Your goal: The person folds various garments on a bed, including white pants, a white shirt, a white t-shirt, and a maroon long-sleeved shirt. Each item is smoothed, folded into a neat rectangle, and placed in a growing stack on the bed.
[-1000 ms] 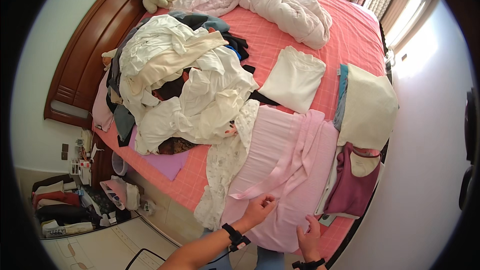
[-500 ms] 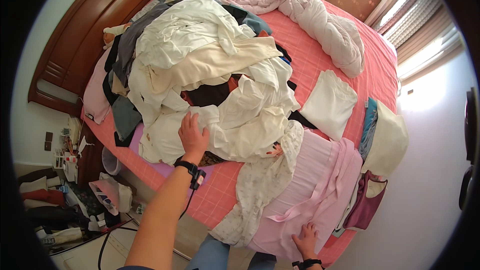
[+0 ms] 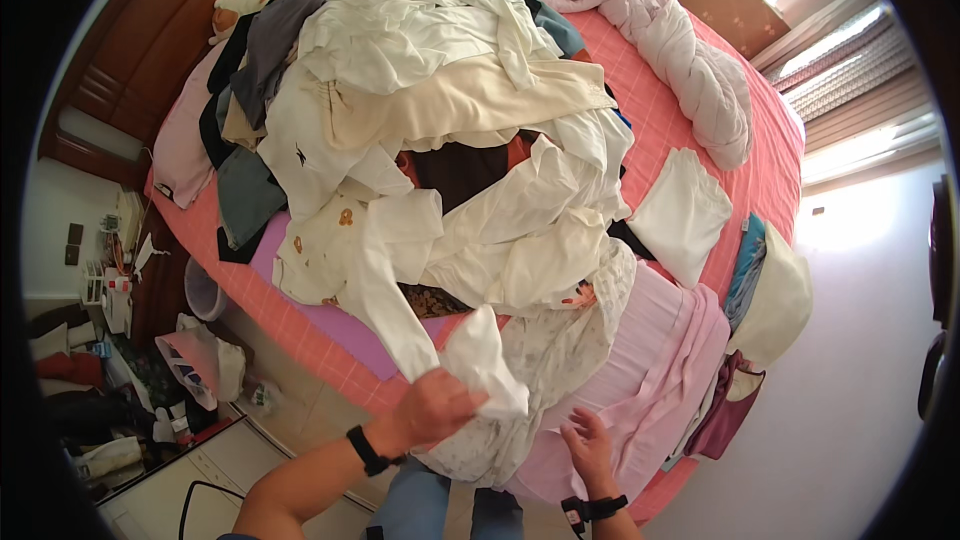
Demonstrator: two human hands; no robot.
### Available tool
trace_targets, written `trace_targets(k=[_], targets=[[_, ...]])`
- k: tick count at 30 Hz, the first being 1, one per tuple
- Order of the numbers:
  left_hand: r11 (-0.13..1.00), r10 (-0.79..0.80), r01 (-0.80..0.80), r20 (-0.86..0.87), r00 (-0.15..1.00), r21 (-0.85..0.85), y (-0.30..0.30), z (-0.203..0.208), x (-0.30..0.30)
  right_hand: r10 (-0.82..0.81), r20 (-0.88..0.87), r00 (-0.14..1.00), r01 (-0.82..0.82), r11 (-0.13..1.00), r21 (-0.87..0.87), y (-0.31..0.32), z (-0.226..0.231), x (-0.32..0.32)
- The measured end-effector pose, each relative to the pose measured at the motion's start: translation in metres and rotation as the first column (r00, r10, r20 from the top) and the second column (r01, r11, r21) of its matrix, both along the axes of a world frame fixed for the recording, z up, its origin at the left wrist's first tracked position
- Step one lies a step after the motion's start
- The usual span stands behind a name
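Observation:
My left hand (image 3: pixel 437 408) is closed on a white long-sleeved garment (image 3: pixel 372 275) with small brown motifs. One stretch of its white cloth runs taut from the pile to my fist, and a loose white fold stands up beside it. My right hand (image 3: pixel 590 447), empty with fingers apart, hovers above a light pink garment (image 3: pixel 645 350) with ribbon-like bands. Between my hands lies a pale, finely patterned cloth (image 3: pixel 560 365). Behind them rises a large heap of clothes, with a cream garment (image 3: pixel 440 105) across it and a dark brown piece (image 3: pixel 462 178) showing in a gap.
A folded white garment (image 3: pixel 685 210) lies right of the heap on the pink checked bed (image 3: pixel 640 70). Folded clothes, one cream (image 3: pixel 775 300) and one maroon (image 3: pixel 735 405), line the right edge. A pink quilt (image 3: pixel 690 70) lies at the back; a wooden headboard (image 3: pixel 165 50) stands left.
My left hand has moved from the heap toward me, drawing white cloth with it. My right hand has lifted off the pink garment and shifted slightly left. The view has shifted a little.

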State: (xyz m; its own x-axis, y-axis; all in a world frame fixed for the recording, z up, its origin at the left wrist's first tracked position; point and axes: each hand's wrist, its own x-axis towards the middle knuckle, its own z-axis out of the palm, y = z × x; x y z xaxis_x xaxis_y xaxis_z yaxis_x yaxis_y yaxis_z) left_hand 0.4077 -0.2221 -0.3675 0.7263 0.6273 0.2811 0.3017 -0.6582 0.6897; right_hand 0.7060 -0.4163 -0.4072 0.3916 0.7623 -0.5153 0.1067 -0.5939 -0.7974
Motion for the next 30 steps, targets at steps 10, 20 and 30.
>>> trace_targets(k=[10,20,30], targets=[[0.909,-0.130,0.130,0.028,0.991,-0.395,-0.168,0.014,0.006,-0.340,-0.635,0.694,0.236,0.940,-0.245,0.021,-0.004,-0.066],[0.976,-0.071,0.074,0.018,0.997,-0.206,-0.190,0.135,0.042,-0.162,-0.827,0.539,0.523,0.834,0.177,-0.031,0.192,0.039],[0.893,-0.176,0.344,0.478,0.861,-0.291,-0.223,0.348,0.115,0.084,-0.355,0.931,0.183,0.735,0.654,-0.103,0.400,0.107]])
